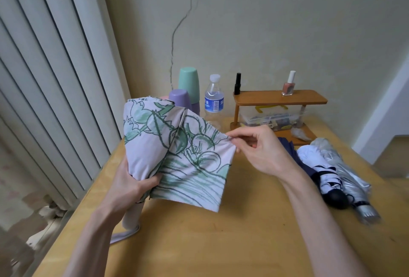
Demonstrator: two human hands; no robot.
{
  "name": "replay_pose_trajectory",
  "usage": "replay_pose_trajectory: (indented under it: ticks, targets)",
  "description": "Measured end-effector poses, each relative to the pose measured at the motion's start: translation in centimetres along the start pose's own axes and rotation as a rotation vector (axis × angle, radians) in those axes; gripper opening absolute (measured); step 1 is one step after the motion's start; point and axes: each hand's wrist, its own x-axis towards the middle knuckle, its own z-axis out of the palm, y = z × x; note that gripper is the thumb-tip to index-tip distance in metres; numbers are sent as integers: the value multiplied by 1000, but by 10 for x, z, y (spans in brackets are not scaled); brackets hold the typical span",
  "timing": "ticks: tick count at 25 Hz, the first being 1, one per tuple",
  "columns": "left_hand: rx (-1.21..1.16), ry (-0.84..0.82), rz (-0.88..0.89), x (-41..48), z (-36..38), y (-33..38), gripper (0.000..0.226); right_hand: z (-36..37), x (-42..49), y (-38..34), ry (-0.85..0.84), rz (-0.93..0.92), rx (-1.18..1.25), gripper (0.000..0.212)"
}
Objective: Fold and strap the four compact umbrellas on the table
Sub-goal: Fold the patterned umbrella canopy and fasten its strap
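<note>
A pale pink umbrella (pixel 155 144) with green flower drawings is held upright above the wooden table (pixel 221 232). My left hand (pixel 130 184) grips its folded body near the lower end, just above the pale handle (pixel 132 217) and its wrist loop. My right hand (pixel 259 146) pinches the outer corner of a loose fabric panel and holds it out to the right. On the table's right side lie a navy and white umbrella (pixel 325 179) with a black handle and a silver umbrella (pixel 347 172), both unstrapped.
Mint and purple cups (pixel 188 90), a water bottle (pixel 213 97) and a small wooden shelf (pixel 278 99) with two nail polish bottles and a plastic box stand at the back. White vertical blinds (pixel 51 77) run along the left edge.
</note>
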Motion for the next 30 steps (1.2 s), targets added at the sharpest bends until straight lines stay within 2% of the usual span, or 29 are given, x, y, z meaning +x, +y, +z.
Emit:
replay_pose_trajectory:
  ticks: [3, 6, 9, 12, 14, 17, 19, 21, 22, 24, 25, 28, 30]
  targets:
    - [-24, 3, -2, -1, 2, 0, 77, 2, -1, -2, 52, -27, 67, 11]
    - [-41, 6, -1, -1, 3, 1, 74, 0, -2, -1, 80, -24, 32, 8]
    - [-50, 28, -7, -1, 5, 3, 78, 0, -1, -4, 127, -19, 88, 20]
    - [-101, 56, -30, -1, 12, 5, 71, 15, -2, -15, 146, 88, 376, 31]
    - [-126, 60, -31, -2, 17, 6, 69, 28, 0, -19, 162, 151, 341, 28]
    - [-174, 78, -41, 0, 23, 9, 85, 40, 3, -22, 269, 21, 142, 29]
    - [-167, 91, -52, 2, 26, 9, 101, 41, 2, -31, 368, -66, 86, 38]
    - [-128, 45, -67, 2, 29, 9, 103, 41, 1, -45, 409, -107, 109, 41]
    - [-101, -4, -79, 1, 31, 8, 102, 42, 3, -56, 391, -103, 188, 35]
    - [-41, -106, -91, -1, 32, 7, 91, 44, 10, -83, 303, -32, 344, 22]
    - [-28, -162, -92, -2, 33, 8, 79, 45, 17, -97, 245, -13, 357, 27]
    - [-23, -317, -145, -12, 36, 19, 35, 53, 45, -133, 65, -56, 110, 30]
    - [-40, -378, -148, -23, 41, 28, 24, 66, 58, -153, -11, -73, -96, 24]
